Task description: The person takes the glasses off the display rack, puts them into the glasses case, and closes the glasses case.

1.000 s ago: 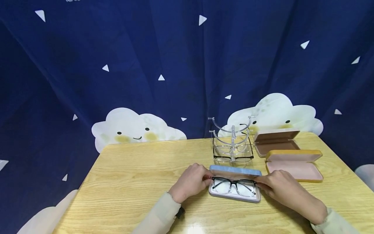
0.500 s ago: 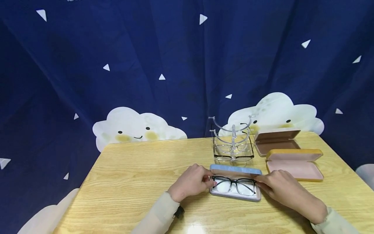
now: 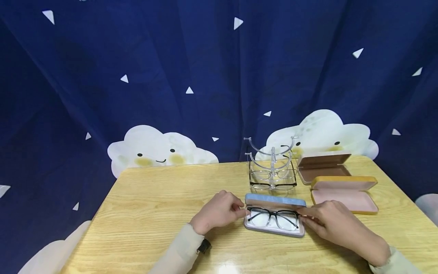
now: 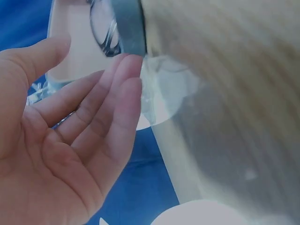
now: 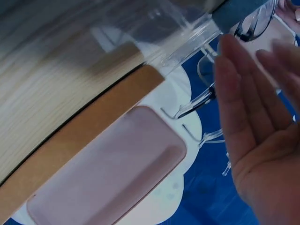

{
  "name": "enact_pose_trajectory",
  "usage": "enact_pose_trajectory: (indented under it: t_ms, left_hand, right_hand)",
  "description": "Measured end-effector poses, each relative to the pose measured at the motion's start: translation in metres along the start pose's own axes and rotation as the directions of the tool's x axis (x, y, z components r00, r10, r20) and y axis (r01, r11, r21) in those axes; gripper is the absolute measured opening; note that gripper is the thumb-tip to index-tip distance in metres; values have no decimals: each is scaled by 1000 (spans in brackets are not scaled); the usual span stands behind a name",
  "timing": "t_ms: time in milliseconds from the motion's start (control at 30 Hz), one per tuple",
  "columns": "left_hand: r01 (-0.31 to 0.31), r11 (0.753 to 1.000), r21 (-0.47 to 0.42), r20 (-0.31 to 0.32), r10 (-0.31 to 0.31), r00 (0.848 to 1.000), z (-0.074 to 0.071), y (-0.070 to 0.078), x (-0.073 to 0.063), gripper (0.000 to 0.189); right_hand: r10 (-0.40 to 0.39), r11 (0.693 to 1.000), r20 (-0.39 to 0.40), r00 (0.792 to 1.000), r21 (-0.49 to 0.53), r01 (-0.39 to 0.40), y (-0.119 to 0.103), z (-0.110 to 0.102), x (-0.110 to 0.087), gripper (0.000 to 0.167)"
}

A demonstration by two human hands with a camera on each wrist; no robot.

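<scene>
A pair of black-topped eyeglasses with clear lower rims [image 3: 272, 214] lies in an opened glasses case with a blue lid [image 3: 273, 198], its temples folded behind the lenses. At the case's left end is my left hand [image 3: 219, 211], fingertips near the corner of the frame. In the left wrist view that hand [image 4: 70, 136] has its thumb apart from loosely extended fingers, nothing between them. My right hand [image 3: 337, 224] is at the case's right end, fingertips by the other frame corner. The right wrist view shows its fingers [image 5: 241, 93] extended, the thumb apart.
Behind the case stands a clear display stand [image 3: 273, 167] bearing other eyeglasses. To the right lie an opened yellow case with pink lining [image 3: 361, 199] and, farther back, an opened brown-lined case [image 3: 325, 173]. The wooden table [image 3: 164, 201] ends at a blue curtain [image 3: 205, 49].
My left hand has drawn slightly left, its thumb coming off the frame's corner. My right fingers have spread a little at the other end. The eyeglasses and case stay put.
</scene>
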State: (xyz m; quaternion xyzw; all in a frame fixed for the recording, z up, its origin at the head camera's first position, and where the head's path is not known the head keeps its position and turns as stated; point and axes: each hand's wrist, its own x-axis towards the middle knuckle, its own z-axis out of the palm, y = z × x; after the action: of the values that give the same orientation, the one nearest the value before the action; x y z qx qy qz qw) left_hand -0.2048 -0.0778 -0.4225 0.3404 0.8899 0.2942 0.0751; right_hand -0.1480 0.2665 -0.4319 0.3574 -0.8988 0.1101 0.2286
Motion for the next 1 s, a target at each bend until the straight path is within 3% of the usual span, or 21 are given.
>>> enact_pose_trajectory:
  t_ms: [100,200,300,400,433,500,533,633,667,700,767,1000]
  left_hand:
    - [19,1000,-15,-2,-19,1000,-5,-2,-1,26]
    - [55,997,-55,-13,-56,998,-8,-5,-1,36]
    - [85,990,-110,-8,-87,996,-7,-9,0,45]
    - [104,981,-162,6,-105,994,-6,-10,2,50]
    - [113,978,-174,13,-112,994,-6,-10,3,50]
    - [131,967,-218,27,-128,991,-5,-9,4,50]
    - [140,961,-238,32,-137,990,-4,-8,5,51]
    - [177,932,-315,53,-169,984,-1,-6,6,53]
    - [185,923,-338,57,-176,983,0,-5,7,53]
    - [193,917,-351,61,-183,981,1,-4,7,54]
    - [208,904,-372,66,-198,978,2,-3,9,54]
    - [227,871,-436,75,-216,974,7,-4,14,52]
  right_hand:
    - [-5,998,-40,999,67,8,2,-4,-1,24]
    - [8,994,-87,996,105,2,5,-7,-2,37]
    - [71,989,-112,991,138,-55,7,-8,-2,45]
    - [178,964,-82,981,216,-157,9,-6,-1,37]
    - [210,945,-55,976,268,-188,9,-6,-1,31]
    - [300,871,52,952,391,-296,9,-5,-1,14]
    - [340,815,119,933,457,-355,10,-5,-1,8]
    - [408,614,321,855,596,-517,11,-3,-1,30]
    - [423,555,377,824,611,-564,12,-3,-1,36]
    - [419,515,411,810,626,-585,13,-2,-1,41]
    - [406,481,453,794,632,-607,13,0,-1,44]
    - [384,476,507,772,608,-636,13,1,3,49]
